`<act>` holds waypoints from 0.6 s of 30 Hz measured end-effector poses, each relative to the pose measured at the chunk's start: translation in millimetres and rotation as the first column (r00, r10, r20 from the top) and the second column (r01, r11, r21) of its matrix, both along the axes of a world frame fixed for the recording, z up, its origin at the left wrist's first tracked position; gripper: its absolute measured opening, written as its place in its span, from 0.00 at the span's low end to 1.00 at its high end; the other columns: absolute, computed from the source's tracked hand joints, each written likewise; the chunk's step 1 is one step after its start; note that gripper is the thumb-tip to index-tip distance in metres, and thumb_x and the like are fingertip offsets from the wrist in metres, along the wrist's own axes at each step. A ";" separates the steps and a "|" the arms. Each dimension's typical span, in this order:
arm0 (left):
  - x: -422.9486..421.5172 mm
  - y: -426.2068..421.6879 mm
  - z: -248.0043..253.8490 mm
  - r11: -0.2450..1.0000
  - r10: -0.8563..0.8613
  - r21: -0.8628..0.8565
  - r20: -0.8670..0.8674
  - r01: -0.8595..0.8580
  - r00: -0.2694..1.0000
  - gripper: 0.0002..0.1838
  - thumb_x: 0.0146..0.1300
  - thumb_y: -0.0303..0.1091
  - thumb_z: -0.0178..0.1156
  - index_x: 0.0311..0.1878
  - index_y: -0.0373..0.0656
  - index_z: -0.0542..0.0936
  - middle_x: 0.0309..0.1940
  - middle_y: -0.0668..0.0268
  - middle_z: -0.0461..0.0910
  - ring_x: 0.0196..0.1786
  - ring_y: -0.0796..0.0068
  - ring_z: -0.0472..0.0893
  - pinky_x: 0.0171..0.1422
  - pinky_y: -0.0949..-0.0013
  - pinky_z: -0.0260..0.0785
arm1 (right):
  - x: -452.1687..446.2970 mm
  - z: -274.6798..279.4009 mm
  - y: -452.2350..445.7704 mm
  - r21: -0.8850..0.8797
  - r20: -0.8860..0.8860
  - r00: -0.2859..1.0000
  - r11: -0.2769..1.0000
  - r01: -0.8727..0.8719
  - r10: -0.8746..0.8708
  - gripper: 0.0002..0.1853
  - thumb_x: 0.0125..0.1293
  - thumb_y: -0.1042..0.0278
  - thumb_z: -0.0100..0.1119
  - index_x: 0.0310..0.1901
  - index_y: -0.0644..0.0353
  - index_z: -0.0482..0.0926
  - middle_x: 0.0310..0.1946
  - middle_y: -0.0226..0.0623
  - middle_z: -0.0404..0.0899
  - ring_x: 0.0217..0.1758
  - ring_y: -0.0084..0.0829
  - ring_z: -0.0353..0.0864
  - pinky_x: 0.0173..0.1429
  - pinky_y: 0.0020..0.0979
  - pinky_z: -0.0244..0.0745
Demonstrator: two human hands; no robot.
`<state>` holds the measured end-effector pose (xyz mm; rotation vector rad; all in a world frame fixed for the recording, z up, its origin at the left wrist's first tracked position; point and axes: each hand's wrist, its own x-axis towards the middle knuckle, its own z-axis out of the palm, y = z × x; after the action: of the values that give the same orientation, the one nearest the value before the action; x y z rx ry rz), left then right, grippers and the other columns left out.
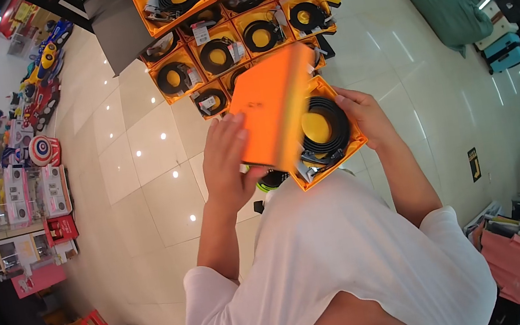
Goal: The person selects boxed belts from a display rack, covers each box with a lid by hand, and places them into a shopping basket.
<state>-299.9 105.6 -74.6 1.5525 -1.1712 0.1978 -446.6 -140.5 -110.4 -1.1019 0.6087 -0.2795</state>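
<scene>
Belt above glossy tiled floor

Left grip on orange lid, right grip on open box, coiled black belt inside

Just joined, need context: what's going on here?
A person holds an open orange box in their right hand, with a coiled black belt inside. Their left hand grips an orange lid, tilted and partly blurred. The lid is off the box but overlaps its left side in this view; can't tell if they touch. Ahead are more open orange boxes holding dark coils.
</scene>
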 end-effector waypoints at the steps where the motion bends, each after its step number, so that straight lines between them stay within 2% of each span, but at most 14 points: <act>1: -0.2 0.6 10.6 0.990 -0.026 0.140 0.282 -0.014 0.959 0.29 0.65 0.56 0.54 0.59 0.42 0.71 0.61 0.53 0.71 0.65 0.53 0.69 0.69 0.50 0.58 | 0.4 1.9 2.3 0.056 0.029 0.999 0.998 -0.023 0.021 0.22 0.69 0.68 0.54 0.61 0.72 0.70 0.51 0.40 0.78 0.53 0.25 0.76 0.58 0.24 0.70; 2: -0.7 1.1 16.6 0.962 -0.088 0.266 0.533 -0.068 0.841 0.28 0.63 0.58 0.54 0.58 0.47 0.73 0.61 0.57 0.72 0.65 0.51 0.70 0.70 0.46 0.56 | 0.2 2.8 3.7 0.111 0.057 0.997 0.993 -0.048 0.042 0.22 0.69 0.70 0.54 0.61 0.71 0.70 0.51 0.40 0.78 0.52 0.25 0.77 0.58 0.25 0.70; 3: -4.7 1.1 17.6 0.944 -0.107 0.320 0.540 -0.086 0.835 0.26 0.59 0.59 0.55 0.55 0.56 0.75 0.61 0.64 0.72 0.65 0.54 0.68 0.72 0.41 0.53 | -1.0 2.4 3.5 0.110 0.055 0.998 0.993 -0.050 0.045 0.22 0.69 0.70 0.54 0.61 0.71 0.70 0.51 0.40 0.78 0.52 0.25 0.77 0.58 0.25 0.70; 9: -3.7 1.4 25.6 0.885 -0.291 0.461 0.654 -0.063 0.698 0.25 0.56 0.61 0.57 0.54 0.63 0.75 0.62 0.69 0.70 0.68 0.59 0.64 0.75 0.40 0.49 | -3.2 8.0 2.2 0.143 0.089 0.993 0.986 -0.089 0.076 0.22 0.66 0.76 0.52 0.62 0.68 0.70 0.52 0.42 0.78 0.53 0.29 0.79 0.59 0.27 0.73; 13: -2.0 2.3 34.3 0.857 -0.362 0.515 0.587 0.011 0.724 0.26 0.57 0.60 0.58 0.56 0.61 0.74 0.63 0.71 0.69 0.69 0.60 0.64 0.76 0.39 0.45 | -2.4 8.9 4.4 0.184 0.063 0.997 0.981 -0.064 0.054 0.22 0.67 0.74 0.53 0.62 0.67 0.70 0.54 0.40 0.78 0.53 0.28 0.79 0.58 0.27 0.74; 15: 2.7 0.9 35.0 0.854 -0.394 0.510 0.497 0.107 0.774 0.26 0.60 0.57 0.59 0.57 0.54 0.73 0.65 0.67 0.68 0.70 0.56 0.63 0.76 0.40 0.41 | -2.1 7.2 4.6 0.178 0.059 0.997 0.982 -0.061 0.051 0.22 0.67 0.73 0.53 0.62 0.67 0.70 0.55 0.39 0.77 0.53 0.27 0.79 0.57 0.27 0.74; 16: 7.2 -1.2 30.6 0.853 -0.397 0.511 0.497 0.109 0.772 0.26 0.60 0.57 0.59 0.57 0.54 0.73 0.65 0.67 0.68 0.70 0.56 0.63 0.76 0.40 0.41 | -2.1 7.0 5.5 0.180 0.059 0.997 0.982 -0.060 0.050 0.22 0.67 0.72 0.53 0.62 0.67 0.70 0.55 0.39 0.77 0.53 0.27 0.79 0.57 0.27 0.74; 18: 15.5 -4.9 12.1 0.955 -0.225 0.283 0.472 0.095 0.852 0.32 0.63 0.52 0.59 0.66 0.49 0.65 0.71 0.59 0.58 0.73 0.54 0.57 0.76 0.43 0.40 | -3.4 6.8 7.2 0.184 0.059 0.997 0.982 -0.054 0.044 0.22 0.68 0.70 0.54 0.62 0.67 0.70 0.55 0.39 0.77 0.53 0.26 0.79 0.57 0.27 0.75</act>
<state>-284.4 100.7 -62.4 1.6609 -1.7901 0.3691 -450.0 -133.3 -103.6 -0.9258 0.5472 -0.2055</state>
